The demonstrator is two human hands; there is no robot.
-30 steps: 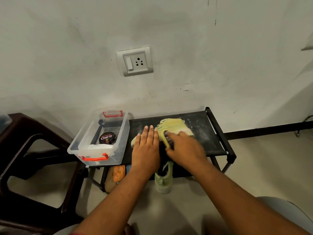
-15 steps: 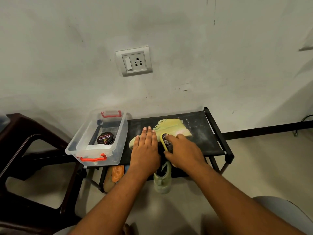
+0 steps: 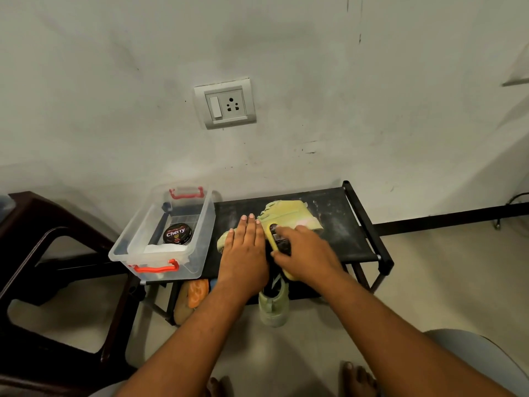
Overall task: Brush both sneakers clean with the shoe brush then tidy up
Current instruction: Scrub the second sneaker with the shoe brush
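A pale yellow-green sneaker [image 3: 289, 214] lies on its side on the black shoe rack [image 3: 340, 224]. My left hand [image 3: 243, 250] presses flat on the sneaker's toe end with straight fingers. My right hand [image 3: 307, 252] grips the yellow shoe brush [image 3: 274, 234] and holds it against the sneaker's middle. A second green sneaker [image 3: 273, 306] stands on the floor under the rack's front edge, partly hidden by my hands.
A clear plastic box [image 3: 197, 247] with red handles sits on the rack's left end and holds a Cherry polish tin [image 3: 177, 233] and a white cloth [image 3: 164, 249]. A dark plastic chair [image 3: 43, 253] stands at left. Orange-soled footwear [image 3: 194, 293] lies on the lower shelf. My bare feet [image 3: 355, 378] are below.
My right hand has drawn the brush slightly back toward me along the sneaker. My left hand has kept its place on the toe end.
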